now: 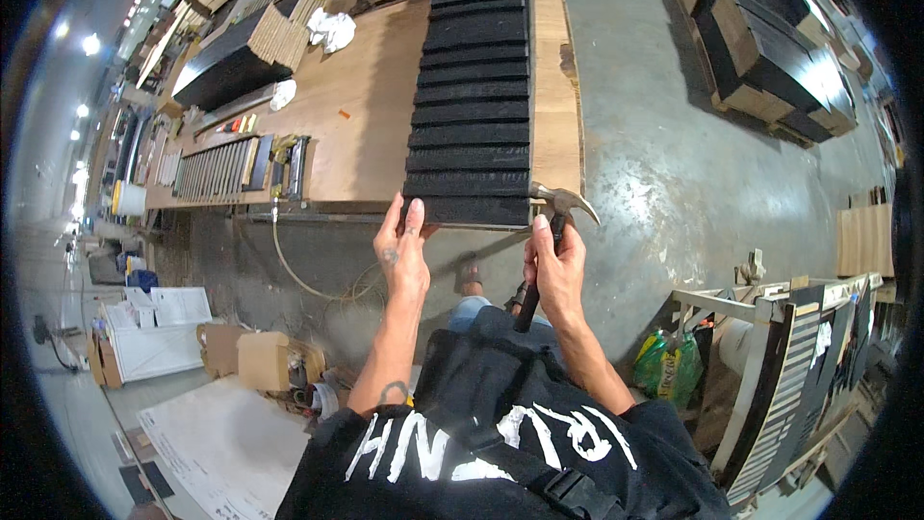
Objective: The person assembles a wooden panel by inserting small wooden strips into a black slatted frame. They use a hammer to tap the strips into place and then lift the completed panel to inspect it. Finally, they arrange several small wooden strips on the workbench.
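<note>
A long black slatted panel (472,125) lies on the wooden table (366,125), running away from me, its near end at the table's front edge. My left hand (406,255) grips its near left corner, thumb on top and fingers at the side. In my right hand (558,270) is a claw hammer (526,306), held by its dark handle. The hammer's metal head is beside the panel's near right corner, with the claw turned outward to the right. Whether the head touches the panel I cannot tell.
On the table's left are a nail gun (288,166) with an air hose (287,260), a row of grey strips (210,171) and stacked black boards (226,67). A rack of panels (789,366) stands at the right, near green bags (669,366). Black-topped stacks (760,48) sit farther right.
</note>
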A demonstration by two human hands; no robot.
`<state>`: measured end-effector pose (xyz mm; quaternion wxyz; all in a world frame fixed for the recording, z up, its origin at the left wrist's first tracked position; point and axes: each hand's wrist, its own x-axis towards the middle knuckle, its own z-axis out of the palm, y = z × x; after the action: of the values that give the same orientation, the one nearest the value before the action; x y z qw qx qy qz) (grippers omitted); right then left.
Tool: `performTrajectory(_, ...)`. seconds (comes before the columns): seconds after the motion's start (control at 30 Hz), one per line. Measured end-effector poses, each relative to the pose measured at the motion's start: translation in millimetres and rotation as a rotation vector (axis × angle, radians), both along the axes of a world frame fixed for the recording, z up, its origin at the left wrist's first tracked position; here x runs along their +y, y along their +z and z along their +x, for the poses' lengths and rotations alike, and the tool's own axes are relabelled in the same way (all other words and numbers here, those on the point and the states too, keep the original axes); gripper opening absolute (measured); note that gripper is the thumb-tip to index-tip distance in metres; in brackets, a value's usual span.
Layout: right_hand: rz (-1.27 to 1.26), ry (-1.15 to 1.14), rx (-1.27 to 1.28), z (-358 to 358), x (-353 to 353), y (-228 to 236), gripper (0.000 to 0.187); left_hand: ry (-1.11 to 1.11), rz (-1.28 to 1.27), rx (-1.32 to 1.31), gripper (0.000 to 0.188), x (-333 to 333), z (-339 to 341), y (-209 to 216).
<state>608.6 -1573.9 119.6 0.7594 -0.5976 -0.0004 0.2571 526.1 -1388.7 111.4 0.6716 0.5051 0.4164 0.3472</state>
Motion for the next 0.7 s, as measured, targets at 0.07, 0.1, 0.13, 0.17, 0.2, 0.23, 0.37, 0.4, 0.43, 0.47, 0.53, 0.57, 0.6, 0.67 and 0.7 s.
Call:
performTrajectory(0.07, 0.017, -0.028, 0.019, 4, -5, 1, 0.025, -0.021, -0.038, -0.056, 0.054, -9, -1, 12)
performTrajectory(0.1, 0.009, -0.013, 0.012, 5, -7, 2, 0.027, -0.004, -0.021, -0.069, 0.052, -7, 1, 8)
performTrajectory(0.13, 0.027, -0.035, -0.01, 7, -10, 4, 0.028, -0.014, -0.023, -0.075, 0.052, -6, 0, 7)
performTrajectory(0.17, 0.044, -0.057, -0.032, 9, -12, 6, 0.031, -0.024, -0.024, -0.081, 0.053, -5, 0, 7)
performTrajectory(0.2, 0.06, -0.079, -0.054, 11, -14, 7, 0.033, -0.033, -0.027, -0.086, 0.053, -3, 0, 6)
performTrajectory(0.23, 0.085, -0.078, -0.093, 13, -16, 4, 0.04, -0.039, -0.033, -0.097, 0.053, -2, 1, 4)
performTrajectory(0.37, -0.005, 0.056, -0.088, 22, -18, -5, 0.035, -0.086, -0.032, -0.074, 0.054, 3, 0, 6)
performTrajectory(0.4, -0.012, 0.082, -0.098, 22, -18, -3, 0.036, -0.095, -0.032, -0.074, 0.054, 3, -1, 6)
performTrajectory(0.43, -0.011, 0.064, -0.112, 21, -16, -6, 0.036, -0.103, -0.029, -0.075, 0.054, 4, -1, 7)
performTrajectory(0.47, -0.01, 0.047, -0.126, 21, -14, -8, 0.037, -0.1, -0.024, -0.064, 0.053, 5, -2, 7)
performTrajectory(0.53, -0.021, 0.069, -0.136, 24, -16, -2, 0.038, -0.089, -0.018, -0.045, 0.051, 7, -3, 4)
performTrajectory(0.57, -0.027, 0.083, -0.142, 26, -18, -1, 0.038, -0.088, -0.022, -0.057, 0.051, 7, -4, 3)
performTrajectory(0.6, -0.015, 0.03, -0.15, 25, -19, -5, 0.038, -0.088, -0.027, -0.069, 0.051, 7, -3, 2)
performTrajectory(0.67, 0.033, -0.107, -0.066, 24, -23, -1, 0.032, -0.095, -0.029, -0.083, 0.052, 6, -2, 3)
performTrajectory(0.7, 0.068, -0.141, -0.053, 22, -24, 6, 0.025, -0.102, -0.029, -0.086, 0.053, 6, -2, 4)
